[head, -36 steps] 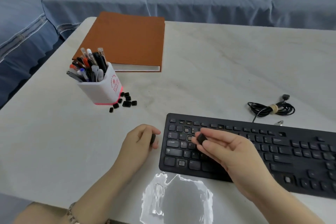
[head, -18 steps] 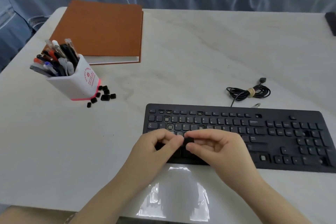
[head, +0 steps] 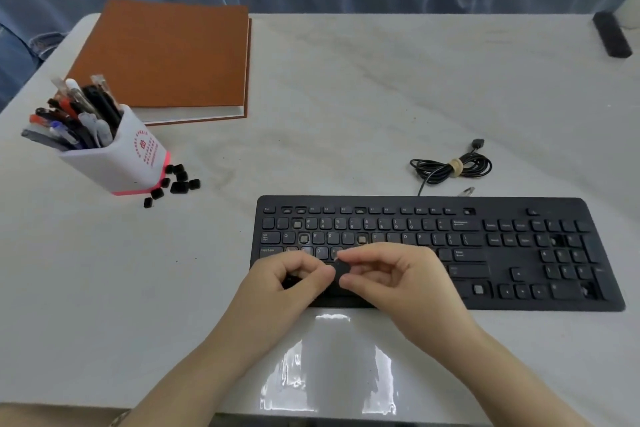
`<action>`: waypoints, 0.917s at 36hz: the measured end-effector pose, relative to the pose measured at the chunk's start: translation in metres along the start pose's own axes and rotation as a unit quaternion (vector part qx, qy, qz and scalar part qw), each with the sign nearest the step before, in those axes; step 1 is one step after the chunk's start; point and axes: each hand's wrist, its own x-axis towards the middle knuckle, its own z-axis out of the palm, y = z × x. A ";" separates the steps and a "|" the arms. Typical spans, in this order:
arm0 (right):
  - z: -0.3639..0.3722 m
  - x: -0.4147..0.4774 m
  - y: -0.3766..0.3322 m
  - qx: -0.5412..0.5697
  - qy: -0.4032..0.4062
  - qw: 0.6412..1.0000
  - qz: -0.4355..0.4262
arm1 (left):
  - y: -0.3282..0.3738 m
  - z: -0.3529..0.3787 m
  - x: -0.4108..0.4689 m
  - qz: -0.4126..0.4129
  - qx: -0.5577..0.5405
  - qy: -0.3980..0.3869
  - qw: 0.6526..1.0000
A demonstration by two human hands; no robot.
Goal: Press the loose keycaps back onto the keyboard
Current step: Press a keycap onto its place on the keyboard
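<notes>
Right hand, narrow grip: thumb and forefinger pinch a black keycap just above the lower left rows of the keyboard. Left hand, fingers curled, meets the cap's edge; whether its grip holds anything cannot be told. Open sockets show nearby; spare keycaps lie by the pen holder on the desk. Likely hazard: a cap pressed tilted or off its socket may jam or spring away.
</notes>
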 end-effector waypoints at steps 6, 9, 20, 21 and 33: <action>-0.003 0.001 0.016 -0.114 -0.009 0.992 -0.046 | -0.009 0.010 0.003 -0.019 0.008 0.023 1.000; -0.010 0.001 0.023 -0.167 0.008 0.983 -0.077 | -0.011 0.022 0.006 -0.024 0.014 0.009 1.000; -0.104 -0.016 0.052 -0.233 0.131 0.962 -0.059 | -0.014 0.062 0.014 -0.088 0.009 -0.027 0.996; -0.118 -0.019 0.055 -0.242 0.144 0.958 -0.055 | -0.014 0.065 0.013 -0.091 0.008 -0.035 0.995; -0.252 -0.053 0.085 -0.301 0.183 0.933 -0.070 | -0.019 0.079 0.010 -0.016 0.085 -0.056 0.995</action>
